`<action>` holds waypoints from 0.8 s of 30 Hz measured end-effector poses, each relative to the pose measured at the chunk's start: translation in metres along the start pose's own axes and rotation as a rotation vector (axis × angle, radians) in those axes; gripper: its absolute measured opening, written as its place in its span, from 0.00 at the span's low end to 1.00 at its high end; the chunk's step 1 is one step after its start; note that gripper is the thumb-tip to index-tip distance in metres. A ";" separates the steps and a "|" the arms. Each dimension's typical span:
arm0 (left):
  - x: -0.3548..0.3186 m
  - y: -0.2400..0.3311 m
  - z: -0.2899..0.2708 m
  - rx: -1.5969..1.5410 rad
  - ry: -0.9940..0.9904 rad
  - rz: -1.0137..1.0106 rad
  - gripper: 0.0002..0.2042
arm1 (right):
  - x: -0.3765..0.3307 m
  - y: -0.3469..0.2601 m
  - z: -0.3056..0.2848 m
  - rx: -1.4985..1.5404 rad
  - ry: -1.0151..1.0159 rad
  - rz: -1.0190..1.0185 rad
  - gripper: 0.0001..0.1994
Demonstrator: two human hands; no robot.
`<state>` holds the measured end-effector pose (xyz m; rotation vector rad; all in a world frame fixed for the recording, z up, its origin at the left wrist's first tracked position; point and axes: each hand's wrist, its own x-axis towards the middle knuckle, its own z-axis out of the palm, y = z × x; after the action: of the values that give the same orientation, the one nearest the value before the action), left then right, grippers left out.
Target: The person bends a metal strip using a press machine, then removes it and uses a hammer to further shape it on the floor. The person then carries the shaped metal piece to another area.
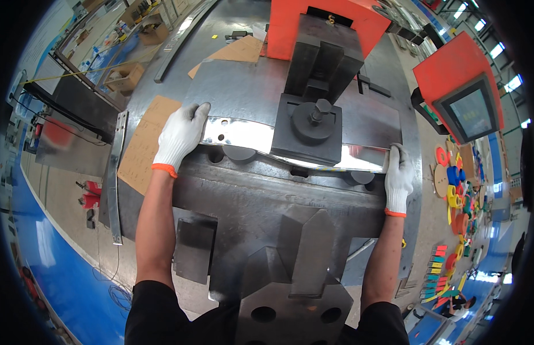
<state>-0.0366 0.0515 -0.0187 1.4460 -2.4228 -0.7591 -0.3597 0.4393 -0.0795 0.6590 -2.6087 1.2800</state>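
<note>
A long shiny metal bar (244, 134) with two holes near its left end lies across the steel machine bed (238, 190). My left hand (183, 133), in a white glove with an orange cuff, is closed round the bar's left end. At the other end my right hand (398, 175), gloved alike, grips the bar too. Between my hands the black press head (309, 129), with a large bolt on its round block, covers the bar's middle. Round steel supports (239, 154) sit along the bar's near edge.
Behind the press head stands a red machine body (284, 31). A red control box with a screen (468, 112) hangs at the right. Brown cardboard (147, 138) lies left of my left hand. A dark V-shaped steel block (296, 310) stands close before me. Coloured straps (454, 178) lie far right.
</note>
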 end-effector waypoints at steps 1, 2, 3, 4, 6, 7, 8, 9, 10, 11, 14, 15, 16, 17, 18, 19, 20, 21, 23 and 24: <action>0.001 -0.001 0.000 0.005 0.008 0.003 0.27 | 0.000 -0.001 0.001 0.010 0.003 -0.004 0.16; 0.002 -0.003 0.002 0.010 0.015 0.006 0.27 | 0.000 -0.001 0.001 0.000 0.005 -0.006 0.15; 0.002 -0.004 0.002 0.015 0.023 0.010 0.27 | 0.000 -0.001 0.001 -0.010 0.008 -0.008 0.15; 0.002 -0.003 0.002 0.016 0.021 0.011 0.27 | 0.000 -0.001 0.001 -0.020 0.011 -0.010 0.15; 0.001 -0.002 0.000 0.018 0.019 0.013 0.27 | 0.001 0.000 0.002 -0.010 0.011 -0.017 0.15; 0.001 -0.001 0.000 0.015 0.015 0.007 0.28 | 0.001 -0.001 0.002 -0.008 0.013 -0.019 0.15; 0.001 0.001 -0.001 0.013 0.011 0.001 0.29 | 0.000 -0.001 0.001 -0.003 0.013 -0.016 0.15; 0.001 0.001 -0.001 0.011 0.006 -0.006 0.31 | 0.000 -0.002 0.002 0.001 0.012 -0.013 0.15; 0.000 0.001 -0.001 0.006 0.015 -0.003 0.31 | -0.001 -0.003 0.002 0.007 0.011 -0.010 0.15; -0.001 0.000 0.000 0.000 0.023 0.000 0.31 | -0.001 -0.003 0.002 0.003 0.010 -0.014 0.15; -0.001 0.000 -0.001 0.003 0.021 -0.007 0.29 | -0.001 -0.004 0.002 -0.011 0.010 -0.020 0.15; -0.001 0.000 -0.001 0.007 0.015 -0.012 0.28 | -0.001 -0.004 0.002 -0.019 0.010 -0.024 0.15; 0.000 -0.001 -0.001 0.001 0.009 -0.019 0.28 | -0.002 -0.006 0.001 -0.027 0.010 -0.028 0.15; 0.001 -0.002 -0.001 -0.004 0.002 -0.026 0.28 | -0.002 -0.008 0.000 -0.037 0.011 -0.030 0.15; 0.002 -0.003 -0.001 -0.009 -0.005 -0.031 0.29 | -0.003 -0.006 0.002 -0.019 0.021 -0.038 0.15; 0.002 -0.005 0.000 -0.001 0.011 -0.018 0.29 | -0.004 -0.007 0.002 -0.024 0.018 -0.047 0.15; 0.003 -0.005 0.001 0.003 0.026 0.001 0.29 | -0.005 -0.009 0.000 -0.034 0.020 -0.056 0.15; 0.003 -0.006 0.003 0.008 0.040 0.021 0.29 | -0.005 -0.011 0.000 -0.044 0.024 -0.063 0.15; 0.004 -0.002 0.002 -0.015 0.029 0.022 0.28 | -0.005 -0.015 -0.001 -0.112 0.061 -0.075 0.14; 0.007 -0.007 0.004 -0.029 0.023 0.008 0.28 | -0.005 -0.017 -0.001 -0.110 0.063 -0.071 0.14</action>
<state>-0.0365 0.0440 -0.0262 1.4255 -2.3889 -0.7679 -0.3475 0.4329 -0.0689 0.6742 -2.5596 1.1093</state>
